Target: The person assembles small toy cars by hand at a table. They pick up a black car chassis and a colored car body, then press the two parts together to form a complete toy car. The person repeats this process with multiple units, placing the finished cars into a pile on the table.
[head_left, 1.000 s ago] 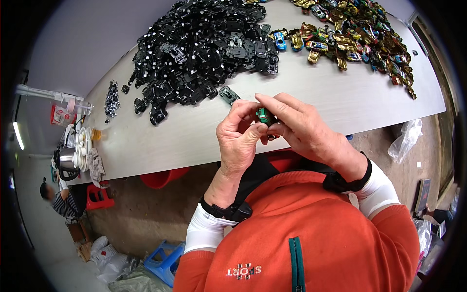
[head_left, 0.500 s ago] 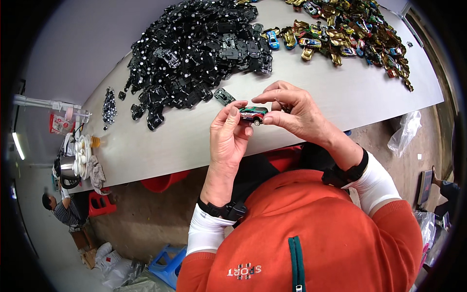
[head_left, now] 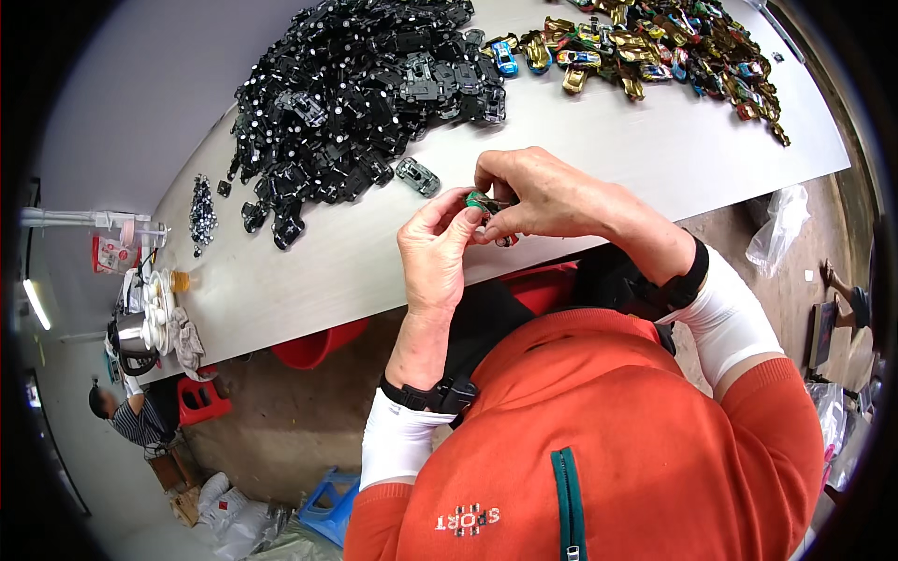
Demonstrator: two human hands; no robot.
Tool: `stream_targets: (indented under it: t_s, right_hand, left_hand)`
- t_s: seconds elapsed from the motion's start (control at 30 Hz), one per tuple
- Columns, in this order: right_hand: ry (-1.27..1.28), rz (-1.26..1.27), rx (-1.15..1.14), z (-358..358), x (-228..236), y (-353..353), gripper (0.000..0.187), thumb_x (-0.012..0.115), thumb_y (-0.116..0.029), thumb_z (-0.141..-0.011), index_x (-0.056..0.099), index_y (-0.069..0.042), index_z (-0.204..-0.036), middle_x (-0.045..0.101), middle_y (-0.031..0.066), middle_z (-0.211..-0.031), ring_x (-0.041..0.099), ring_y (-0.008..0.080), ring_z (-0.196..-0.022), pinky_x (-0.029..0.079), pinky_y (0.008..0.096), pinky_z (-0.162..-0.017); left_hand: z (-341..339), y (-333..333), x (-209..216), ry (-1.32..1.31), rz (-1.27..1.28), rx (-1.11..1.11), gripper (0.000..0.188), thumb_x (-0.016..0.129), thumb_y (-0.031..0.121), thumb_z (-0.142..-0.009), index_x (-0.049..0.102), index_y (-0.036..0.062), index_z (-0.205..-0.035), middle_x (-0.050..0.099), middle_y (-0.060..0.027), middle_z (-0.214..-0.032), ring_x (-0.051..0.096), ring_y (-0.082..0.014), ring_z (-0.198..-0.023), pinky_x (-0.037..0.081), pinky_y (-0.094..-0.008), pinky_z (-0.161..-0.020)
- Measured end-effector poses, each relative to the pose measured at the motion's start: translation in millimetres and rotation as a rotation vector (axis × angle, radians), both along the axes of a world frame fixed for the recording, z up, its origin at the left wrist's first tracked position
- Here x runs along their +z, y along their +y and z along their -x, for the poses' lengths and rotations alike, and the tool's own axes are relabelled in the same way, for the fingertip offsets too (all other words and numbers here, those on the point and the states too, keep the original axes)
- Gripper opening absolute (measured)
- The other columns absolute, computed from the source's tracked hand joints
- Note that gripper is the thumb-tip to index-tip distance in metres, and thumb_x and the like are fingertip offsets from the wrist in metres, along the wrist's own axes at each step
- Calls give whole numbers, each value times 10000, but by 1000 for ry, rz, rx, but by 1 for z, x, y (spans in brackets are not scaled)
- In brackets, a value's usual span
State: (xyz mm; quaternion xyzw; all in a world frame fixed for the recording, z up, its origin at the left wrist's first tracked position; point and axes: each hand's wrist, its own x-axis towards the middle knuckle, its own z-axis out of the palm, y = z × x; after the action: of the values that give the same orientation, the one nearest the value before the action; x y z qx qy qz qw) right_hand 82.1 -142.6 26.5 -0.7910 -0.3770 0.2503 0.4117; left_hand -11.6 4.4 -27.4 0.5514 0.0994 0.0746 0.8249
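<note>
A small green and red toy car [head_left: 476, 201] is held over the table's near edge, mostly covered by fingers. My left hand [head_left: 433, 252] pinches its left end between thumb and fingers. From the right, my right hand [head_left: 552, 198] closes thumb and bent fingers on the other end. Something dark and thin shows between those fingers, too hidden to name. Just beyond my hands a grey toy car chassis [head_left: 417, 176] lies by itself on the table [head_left: 309, 290].
A large heap of black car chassis [head_left: 346, 112] covers the far left. Gold and coloured car bodies [head_left: 645, 61] spread at the far right. Small shiny parts [head_left: 202, 220] lie leftward. A red stool [head_left: 201, 400], a blue stool [head_left: 329, 505] and another person [head_left: 140, 416] are beyond the left.
My right hand has come in from a gap and closed on the toy car, covering most of it. The view has shifted slightly.
</note>
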Motion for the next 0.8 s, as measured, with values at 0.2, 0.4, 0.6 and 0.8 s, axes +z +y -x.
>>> stream_targets:
  t_s: [0.2,0.4,0.6,0.8]
  right_hand:
    - [-250,169,115,0,17,-15,209,700,-69,-698,600,52,-836,631,185,-735,642,322,-751,494,372,-632]
    - [-18,-392,-117,13,1,-10,277,675,11,-722,609,59,-987,639,145,-750,630,214,-664,500,318,-596]
    - [448,-564,-328,17,6,-20,331,664,7,-794,549,89,-1093,635,103,-769,621,124,-636,519,238,-554]
    - [292,-663,-297,28,2,-14,261,665,45,-781,513,62,-993,631,113,-786,628,127,-663,537,253,-567]
  left_hand:
    - [5,1,-3,-60,-286,-133,206,629,21,-844,613,-60,-1033,648,-101,-887,622,-134,-718,527,-253,-590]
    - [-4,3,-1,-119,365,-46,262,629,77,-856,578,-51,-1080,637,-109,-964,627,-160,-804,532,-270,-678]
    - [1,17,4,-254,322,-3,339,620,141,-867,534,-46,-1137,611,-133,-1008,615,-183,-881,542,-318,-774]
    - [0,10,13,-355,207,44,357,646,154,-854,538,-47,-1129,601,-136,-998,616,-172,-820,548,-297,-665]
